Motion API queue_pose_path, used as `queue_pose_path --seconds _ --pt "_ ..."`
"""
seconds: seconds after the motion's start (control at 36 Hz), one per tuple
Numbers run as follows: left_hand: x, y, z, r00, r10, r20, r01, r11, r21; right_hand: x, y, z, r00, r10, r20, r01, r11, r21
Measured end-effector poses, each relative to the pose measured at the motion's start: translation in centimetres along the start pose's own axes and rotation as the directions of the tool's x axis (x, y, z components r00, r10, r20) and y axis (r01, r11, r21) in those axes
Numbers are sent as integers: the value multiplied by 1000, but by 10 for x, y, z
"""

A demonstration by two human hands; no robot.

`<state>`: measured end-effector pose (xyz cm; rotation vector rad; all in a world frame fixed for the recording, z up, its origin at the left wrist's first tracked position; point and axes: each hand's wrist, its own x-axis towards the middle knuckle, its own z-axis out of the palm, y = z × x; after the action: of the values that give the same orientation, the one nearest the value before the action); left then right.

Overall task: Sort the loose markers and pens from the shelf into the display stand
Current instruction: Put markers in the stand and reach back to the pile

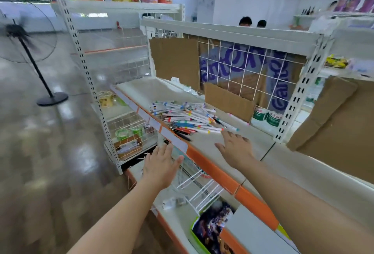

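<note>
Right hand reaching, fingers spread, empty, fingertips nearing pen pile on shelf; left hand hovering flat, empty. Risk: sweeping pens off orange shelf edge.

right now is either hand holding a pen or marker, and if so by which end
Nothing is held. The right hand reaches open over the shelf just short of the pile of markers and pens; the left hand hovers open by the shelf's front edge.

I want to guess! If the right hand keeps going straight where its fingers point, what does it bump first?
Probably the pile of markers and pens; the right hand is open, fingertips almost at its near edge.
</note>
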<state>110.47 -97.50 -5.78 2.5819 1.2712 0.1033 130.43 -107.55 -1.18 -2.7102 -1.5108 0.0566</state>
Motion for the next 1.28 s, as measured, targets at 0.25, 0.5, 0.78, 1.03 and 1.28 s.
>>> queue_pose_path --seconds 0.25,0.5,0.78,1.03,1.28 --pt "71 -1 -4 1000 -16 21 16 1000 2 84 7 13 999 -2 49 7 995 -96" --pt "128 1 0 999 -17 40 18 999 -27 136 14 35 995 -51 84 55 998 -35" --pt "170 8 5 995 59 75 -62 998 27 161 14 50 996 -7 88 21 987 -156" --pt "191 14 2 985 165 51 -167 986 29 160 14 50 996 -20 91 37 980 -194" --pt "206 51 -4 908 416 -51 -407 904 132 156 15 19 985 -151 -86 131 970 -205"
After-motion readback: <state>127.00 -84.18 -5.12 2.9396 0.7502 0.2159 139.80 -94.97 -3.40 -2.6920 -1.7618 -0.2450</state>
